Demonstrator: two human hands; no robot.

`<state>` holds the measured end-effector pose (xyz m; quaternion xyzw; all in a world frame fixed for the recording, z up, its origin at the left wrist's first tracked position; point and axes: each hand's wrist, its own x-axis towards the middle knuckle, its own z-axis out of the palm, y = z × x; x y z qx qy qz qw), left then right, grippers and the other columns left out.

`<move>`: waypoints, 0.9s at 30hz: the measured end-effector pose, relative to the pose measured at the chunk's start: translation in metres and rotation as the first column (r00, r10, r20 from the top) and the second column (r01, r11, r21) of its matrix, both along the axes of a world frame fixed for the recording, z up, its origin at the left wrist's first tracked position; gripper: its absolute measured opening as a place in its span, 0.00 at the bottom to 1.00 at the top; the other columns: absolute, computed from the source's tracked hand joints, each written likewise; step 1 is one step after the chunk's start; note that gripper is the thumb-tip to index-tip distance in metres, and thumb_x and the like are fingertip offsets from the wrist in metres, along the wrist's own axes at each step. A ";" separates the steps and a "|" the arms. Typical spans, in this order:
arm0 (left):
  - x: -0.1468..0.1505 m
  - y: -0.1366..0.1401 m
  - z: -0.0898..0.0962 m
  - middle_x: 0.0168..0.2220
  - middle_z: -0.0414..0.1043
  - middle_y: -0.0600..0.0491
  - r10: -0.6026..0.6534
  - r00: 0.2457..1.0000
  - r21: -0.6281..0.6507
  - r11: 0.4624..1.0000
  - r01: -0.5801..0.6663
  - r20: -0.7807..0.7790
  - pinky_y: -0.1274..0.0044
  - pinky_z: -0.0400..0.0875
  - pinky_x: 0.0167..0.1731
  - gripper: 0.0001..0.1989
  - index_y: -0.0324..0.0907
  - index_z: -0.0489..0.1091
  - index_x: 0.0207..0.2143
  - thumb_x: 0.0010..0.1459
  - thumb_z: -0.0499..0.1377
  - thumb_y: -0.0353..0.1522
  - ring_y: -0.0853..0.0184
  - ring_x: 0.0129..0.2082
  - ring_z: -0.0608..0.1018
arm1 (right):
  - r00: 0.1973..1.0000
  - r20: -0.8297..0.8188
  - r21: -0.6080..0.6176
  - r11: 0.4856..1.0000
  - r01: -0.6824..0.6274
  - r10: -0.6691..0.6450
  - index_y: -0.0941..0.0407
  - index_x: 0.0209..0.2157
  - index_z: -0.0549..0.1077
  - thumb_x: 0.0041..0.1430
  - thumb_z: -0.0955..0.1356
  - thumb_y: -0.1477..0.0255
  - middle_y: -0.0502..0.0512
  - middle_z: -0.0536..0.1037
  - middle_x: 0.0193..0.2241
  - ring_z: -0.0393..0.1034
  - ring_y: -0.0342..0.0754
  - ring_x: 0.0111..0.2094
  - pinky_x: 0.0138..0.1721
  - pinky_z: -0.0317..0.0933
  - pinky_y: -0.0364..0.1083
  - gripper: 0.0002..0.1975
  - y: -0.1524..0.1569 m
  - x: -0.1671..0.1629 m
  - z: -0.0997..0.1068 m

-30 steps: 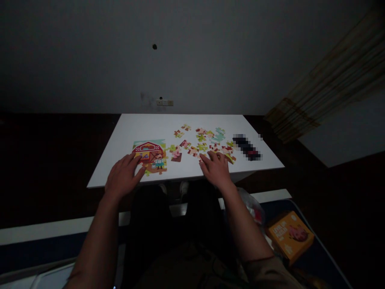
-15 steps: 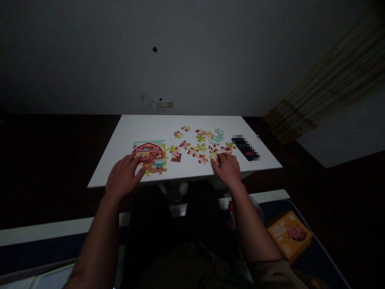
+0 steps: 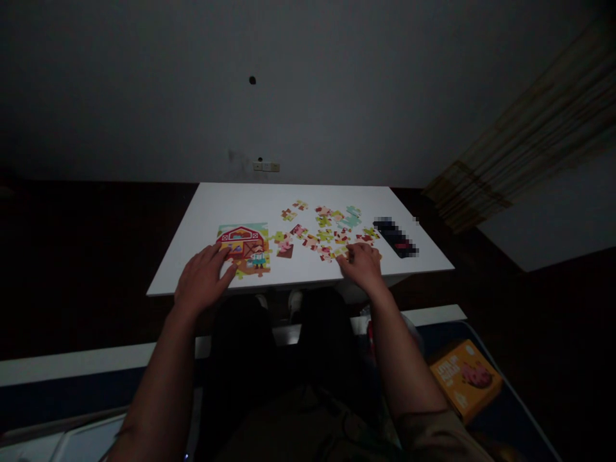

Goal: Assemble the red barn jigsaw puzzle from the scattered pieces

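A joined section of jigsaw puzzle [image 3: 245,239], showing a red barn and a figure in blue, lies on the left part of the white table. My left hand [image 3: 205,273] rests on its lower left edge, fingers stretched out flat and holding nothing. Several loose puzzle pieces [image 3: 325,220] are scattered to the right of that section. My right hand [image 3: 363,263] is at the near side of these pieces, its fingers curled and pinching a yellow-green puzzle piece [image 3: 340,253] by its edge. Part of that piece is hidden by the fingers.
The white table [image 3: 231,202] stands before a grey wall. A dark, pixelated object [image 3: 395,236] lies on its right side. An orange box [image 3: 466,378] with a pink picture sits on the dark blue seat beside me. A curtain [image 3: 520,141] hangs at the right.
The view has shifted slightly. My right fingers have curled in more at the yellow-green piece. My left hand stays on the joined section.
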<state>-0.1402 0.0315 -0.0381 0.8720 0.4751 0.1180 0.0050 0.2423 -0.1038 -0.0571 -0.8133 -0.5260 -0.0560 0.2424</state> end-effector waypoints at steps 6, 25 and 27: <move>-0.001 -0.002 0.001 0.63 0.57 0.48 0.000 1.000 -0.009 1.000 0.000 0.025 0.61 0.55 0.60 0.26 0.43 0.60 0.60 0.64 0.46 0.44 0.55 0.62 0.60 | 0.994 -0.075 -0.137 0.987 -0.086 0.077 0.55 0.43 0.71 0.52 0.66 0.66 0.63 0.73 0.41 0.65 0.61 0.46 0.50 0.56 0.59 0.16 0.005 0.005 0.003; -0.007 -0.005 0.000 0.63 0.56 0.50 -0.002 0.998 -0.009 1.000 0.002 0.066 0.59 0.53 0.60 0.26 0.46 0.58 0.61 0.64 0.46 0.45 0.56 0.61 0.60 | 0.663 -0.720 0.246 0.969 -0.031 0.204 0.53 0.50 0.67 0.42 0.75 0.66 0.56 0.76 0.32 0.73 0.50 0.28 0.30 0.69 0.49 0.31 0.012 -0.037 0.023; -0.007 -0.005 0.000 0.63 0.56 0.50 -0.005 0.997 -0.014 1.000 0.006 0.076 0.59 0.52 0.60 0.25 0.46 0.58 0.61 0.64 0.46 0.44 0.56 0.62 0.59 | 0.595 -0.759 0.278 0.958 -0.074 0.266 0.53 0.49 0.68 0.43 0.74 0.66 0.55 0.77 0.31 0.74 0.51 0.30 0.32 0.69 0.50 0.28 0.016 -0.047 0.026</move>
